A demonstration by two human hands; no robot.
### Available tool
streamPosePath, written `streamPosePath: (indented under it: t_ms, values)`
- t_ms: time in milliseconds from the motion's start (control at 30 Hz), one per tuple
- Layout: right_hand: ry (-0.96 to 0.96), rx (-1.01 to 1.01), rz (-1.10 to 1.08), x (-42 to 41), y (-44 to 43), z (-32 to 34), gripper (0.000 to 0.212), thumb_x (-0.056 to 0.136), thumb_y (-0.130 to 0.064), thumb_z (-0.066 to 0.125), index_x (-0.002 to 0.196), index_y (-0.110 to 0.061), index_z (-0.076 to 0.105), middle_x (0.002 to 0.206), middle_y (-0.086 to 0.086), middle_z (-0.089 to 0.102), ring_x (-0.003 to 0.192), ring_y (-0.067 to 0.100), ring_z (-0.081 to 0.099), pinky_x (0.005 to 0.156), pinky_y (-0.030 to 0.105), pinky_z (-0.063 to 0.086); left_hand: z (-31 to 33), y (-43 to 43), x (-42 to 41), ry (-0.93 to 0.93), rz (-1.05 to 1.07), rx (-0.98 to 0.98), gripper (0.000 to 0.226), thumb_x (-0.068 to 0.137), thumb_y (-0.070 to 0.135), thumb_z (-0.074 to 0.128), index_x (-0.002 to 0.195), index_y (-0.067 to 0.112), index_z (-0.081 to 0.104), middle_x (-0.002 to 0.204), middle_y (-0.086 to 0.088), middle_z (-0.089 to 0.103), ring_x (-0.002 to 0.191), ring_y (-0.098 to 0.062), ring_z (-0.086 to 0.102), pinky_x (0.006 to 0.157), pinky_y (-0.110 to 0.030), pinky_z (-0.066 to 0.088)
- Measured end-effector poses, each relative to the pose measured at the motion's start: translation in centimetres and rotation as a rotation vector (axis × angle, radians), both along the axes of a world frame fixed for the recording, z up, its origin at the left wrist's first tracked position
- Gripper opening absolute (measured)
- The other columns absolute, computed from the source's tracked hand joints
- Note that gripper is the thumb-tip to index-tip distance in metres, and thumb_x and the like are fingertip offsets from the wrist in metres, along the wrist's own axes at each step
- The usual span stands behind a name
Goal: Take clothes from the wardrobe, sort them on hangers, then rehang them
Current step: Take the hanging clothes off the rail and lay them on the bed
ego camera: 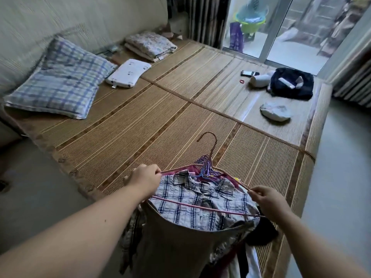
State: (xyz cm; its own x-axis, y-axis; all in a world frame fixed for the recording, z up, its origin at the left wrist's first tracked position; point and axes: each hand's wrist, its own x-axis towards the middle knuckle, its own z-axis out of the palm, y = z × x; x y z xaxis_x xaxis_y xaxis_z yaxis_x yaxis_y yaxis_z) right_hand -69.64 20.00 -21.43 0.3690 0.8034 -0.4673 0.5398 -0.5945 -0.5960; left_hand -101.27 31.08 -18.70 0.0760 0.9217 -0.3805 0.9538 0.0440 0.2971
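While both hands, left (145, 179) and right (265, 199), are pinching the hanger (202, 207) ends over the plaid shirt (197, 201) above the bed (160, 109), keeping it level is helping it seat evenly.

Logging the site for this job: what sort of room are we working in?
Most likely a bedroom at home: a bed under a woven mat, a plaid pillow, and a glass sliding door behind. Both hands hold a pink hanger over a plaid shirt.
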Motion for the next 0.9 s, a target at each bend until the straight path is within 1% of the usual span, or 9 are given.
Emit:
streamPosePath:
  t_ms: [67, 133, 233, 300, 367, 433, 567, 700, 900]
  values:
    - [-0.056, -0.044, 0.028, 0.9, 1.3, -1.4, 0.014, 0.093, -0.029, 0.056, 0.093, -0.021, 0.067, 0.076, 0.004, 0.068, 0.057, 0.017, 0.052, 0.051, 0.025, 0.036, -1.7, 1.1, 1.2, -0.005, 0.001, -0.014, 0.014, 0.096, 0.034, 0.039, 0.091, 0.033, 0.052, 0.1, -0.001, 0.05, 0.092, -0.021, 0.049, 0.093, -0.041, 0.042]
    - [-0.083, -0.064, 0.024, 1.8, 2.6, -2.6, 0.016, 0.093, -0.03, 0.056, 0.097, -0.02, 0.067, 0.08, 0.006, 0.069, 0.06, 0.018, 0.055, 0.051, 0.024, 0.037, -3.1, 2.3, 2.2, 0.009, 0.01, -0.026, 0.013, 0.095, 0.034, 0.039, 0.09, 0.035, 0.051, 0.1, 0.0, 0.05, 0.091, -0.02, 0.05, 0.094, -0.044, 0.042]
    - [-0.13, -0.114, 0.049, 2.3, 4.2, -3.8, 0.02, 0.094, -0.032, 0.053, 0.103, -0.019, 0.066, 0.09, 0.006, 0.07, 0.067, 0.018, 0.058, 0.054, 0.022, 0.043, -4.6, 3.4, 3.2, 0.047, 0.011, -0.059, 0.022, 0.095, 0.038, 0.04, 0.113, 0.039, 0.052, 0.116, 0.0, 0.05, 0.1, -0.02, 0.051, 0.102, -0.047, 0.034]
    - [-0.172, -0.139, 0.082, 2.2, 5.0, -4.6, 0.026, 0.094, -0.035, 0.052, 0.114, -0.022, 0.063, 0.1, 0.005, 0.069, 0.075, 0.018, 0.06, 0.062, 0.026, 0.047, -5.5, 4.0, 3.5, 0.025, 0.009, -0.132, 0.044, 0.093, 0.041, 0.044, 0.137, 0.038, 0.039, 0.139, -0.002, 0.039, 0.119, -0.023, 0.046, 0.109, -0.049, 0.028]
    - [-0.264, -0.171, 0.186, 1.4, 5.6, -5.2, 0.036, 0.092, -0.037, 0.054, 0.128, -0.027, 0.053, 0.113, 0.004, 0.066, 0.09, 0.019, 0.062, 0.075, 0.028, 0.05, -6.2, 3.9, 3.5, -0.004, 0.024, -0.214, 0.063, 0.09, 0.042, 0.048, 0.147, 0.036, 0.022, 0.155, -0.001, 0.018, 0.137, -0.026, 0.031, 0.112, -0.053, 0.026]
    - [-0.343, -0.193, 0.36, 0.0, 6.2, -5.7, 0.045, 0.091, -0.038, 0.054, 0.134, -0.032, 0.045, 0.125, 0.002, 0.06, 0.103, 0.018, 0.06, 0.086, 0.035, 0.052, -6.5, 3.4, 3.3, 0.002, 0.015, -0.256, 0.07, 0.089, 0.043, 0.051, 0.148, 0.036, 0.015, 0.159, 0.001, 0.006, 0.142, -0.028, 0.023, 0.112, -0.056, 0.025]
    - [-0.348, -0.156, 0.615, -5.0, 8.6, -4.8, 0.051, 0.091, -0.041, 0.053, 0.139, -0.037, 0.037, 0.139, -0.002, 0.048, 0.119, 0.019, 0.052, 0.096, 0.04, 0.048, -5.4, 2.0, 2.0, -0.012, -0.038, -0.268, 0.069, 0.09, 0.043, 0.052, 0.149, 0.035, 0.016, 0.159, 0.003, 0.003, 0.145, -0.025, 0.016, 0.115, -0.054, 0.018]
    - [-0.288, 0.011, 0.822, -11.9, 11.6, -1.6, 0.049, 0.091, -0.035, 0.054, 0.138, -0.041, 0.038, 0.143, -0.002, 0.043, 0.119, 0.018, 0.052, 0.099, 0.04, 0.047, -2.1, 1.2, -0.9, -0.049, -0.05, -0.211, 0.069, 0.088, 0.037, 0.053, 0.148, 0.036, 0.018, 0.159, 0.003, 0.005, 0.144, -0.024, 0.017, 0.116, -0.053, 0.017]
    - [-0.292, 0.379, 1.095, -26.1, 14.5, 6.2, 0.052, 0.092, -0.041, 0.05, 0.14, -0.039, 0.033, 0.138, -0.004, 0.043, 0.122, 0.02, 0.048, 0.1, 0.039, 0.043, 6.7, -1.3, -10.4, -0.106, 0.14, 0.012, 0.064, 0.088, 0.037, 0.054, 0.145, 0.039, 0.025, 0.159, 0.005, 0.01, 0.142, -0.024, 0.025, 0.114, -0.042, 0.029]
